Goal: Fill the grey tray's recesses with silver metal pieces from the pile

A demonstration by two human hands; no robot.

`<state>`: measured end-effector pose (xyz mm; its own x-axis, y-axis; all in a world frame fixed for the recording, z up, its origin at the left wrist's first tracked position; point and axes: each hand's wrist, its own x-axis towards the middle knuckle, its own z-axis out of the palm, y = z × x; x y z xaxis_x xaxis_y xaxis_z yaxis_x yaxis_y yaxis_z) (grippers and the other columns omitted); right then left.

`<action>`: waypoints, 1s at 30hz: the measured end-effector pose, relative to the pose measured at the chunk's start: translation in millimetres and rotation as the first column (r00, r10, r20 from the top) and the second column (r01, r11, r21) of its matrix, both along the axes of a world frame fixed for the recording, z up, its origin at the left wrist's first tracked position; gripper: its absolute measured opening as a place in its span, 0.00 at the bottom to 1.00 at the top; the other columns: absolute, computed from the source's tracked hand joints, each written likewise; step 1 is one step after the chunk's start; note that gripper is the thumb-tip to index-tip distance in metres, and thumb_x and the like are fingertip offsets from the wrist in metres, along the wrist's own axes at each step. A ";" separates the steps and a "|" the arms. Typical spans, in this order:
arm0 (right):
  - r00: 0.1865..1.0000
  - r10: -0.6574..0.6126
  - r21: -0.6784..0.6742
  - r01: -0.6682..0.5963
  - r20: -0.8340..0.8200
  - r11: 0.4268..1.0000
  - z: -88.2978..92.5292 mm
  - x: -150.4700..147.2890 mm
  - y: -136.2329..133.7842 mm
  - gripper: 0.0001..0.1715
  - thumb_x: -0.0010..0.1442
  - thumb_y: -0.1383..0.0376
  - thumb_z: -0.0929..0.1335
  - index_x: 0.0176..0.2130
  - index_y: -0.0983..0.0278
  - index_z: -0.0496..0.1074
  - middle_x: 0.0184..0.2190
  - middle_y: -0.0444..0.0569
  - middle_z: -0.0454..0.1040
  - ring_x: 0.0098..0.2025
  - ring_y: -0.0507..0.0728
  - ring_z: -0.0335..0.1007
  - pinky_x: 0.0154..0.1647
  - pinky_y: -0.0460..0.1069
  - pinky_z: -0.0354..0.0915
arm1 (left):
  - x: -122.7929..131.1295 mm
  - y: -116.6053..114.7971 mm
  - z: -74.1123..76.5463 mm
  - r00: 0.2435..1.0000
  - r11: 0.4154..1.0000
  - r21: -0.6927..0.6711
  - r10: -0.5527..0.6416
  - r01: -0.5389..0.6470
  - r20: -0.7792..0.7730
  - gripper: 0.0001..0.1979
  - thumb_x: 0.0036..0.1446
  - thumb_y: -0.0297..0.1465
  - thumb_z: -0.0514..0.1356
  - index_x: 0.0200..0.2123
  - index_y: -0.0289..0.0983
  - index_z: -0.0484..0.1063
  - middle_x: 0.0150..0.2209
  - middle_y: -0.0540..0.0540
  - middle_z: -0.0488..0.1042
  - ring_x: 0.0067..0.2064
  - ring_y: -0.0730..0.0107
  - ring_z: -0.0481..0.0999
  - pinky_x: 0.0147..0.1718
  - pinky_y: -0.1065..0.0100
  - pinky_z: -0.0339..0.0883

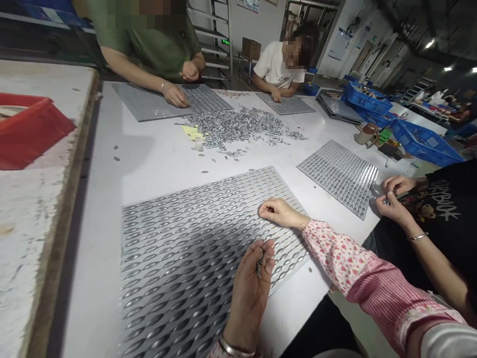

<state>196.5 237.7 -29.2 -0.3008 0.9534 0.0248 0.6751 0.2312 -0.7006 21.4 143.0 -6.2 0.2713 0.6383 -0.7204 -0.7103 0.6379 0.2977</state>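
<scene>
A large grey sheet lies in front of me on the white table, covered in rows of shiny, pointed-oval pieces. My left hand, palm up above the sheet's near right part, is curled around several small grey oval pieces. Farther up, my right hand rests at the sheet's right side, its fingertips pinched together and pointing down at the rows. Whatever is between those fingertips is hidden. A pink strawberry-print sleeve covers that forearm.
A pile of loose oval pieces lies mid-table beside a yellow paper. Co-workers sit across and at right with their own sheets, one being a grey sheet. Blue crates stand at right, a red bin at left.
</scene>
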 end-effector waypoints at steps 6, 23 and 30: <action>0.990 -0.034 0.143 0.014 0.138 0.990 -8.9 -5.8 -0.7 0.07 0.60 0.67 0.69 0.29 0.66 0.72 0.27 0.44 0.70 0.33 0.51 0.63 0.42 0.47 0.58 | 0.4 2.6 1.3 0.997 0.999 -0.014 0.039 -0.038 0.065 0.10 0.60 0.20 0.54 0.40 0.28 0.75 0.40 0.35 0.80 0.42 0.64 0.80 0.40 0.69 0.76; 0.923 0.060 -0.194 -0.143 -0.379 0.971 29.0 -21.2 -37.8 0.17 0.56 0.54 0.71 0.31 0.67 0.74 0.27 0.46 0.73 0.30 0.51 0.67 0.33 0.46 0.62 | 0.5 2.5 -3.9 0.993 0.988 0.144 0.044 -0.059 0.107 0.12 0.58 0.18 0.55 0.40 0.30 0.77 0.47 0.37 0.78 0.52 0.61 0.75 0.48 0.66 0.72; 0.850 -0.322 -0.214 0.253 -0.418 0.944 -7.2 -13.6 -1.6 0.23 0.50 0.49 0.73 0.26 0.67 0.70 0.21 0.42 0.70 0.23 0.48 0.59 0.25 0.44 0.55 | -2.6 0.6 -3.9 0.998 0.996 0.086 0.028 -0.033 0.062 0.07 0.59 0.21 0.57 0.37 0.31 0.76 0.28 0.46 0.77 0.26 0.78 0.76 0.25 0.79 0.72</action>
<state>182.9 236.1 -36.4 -0.0031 0.9984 -0.0562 0.3074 -0.0525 -0.9501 18.8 143.6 -10.1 0.2921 0.7062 -0.6450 -0.7475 0.5893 0.3066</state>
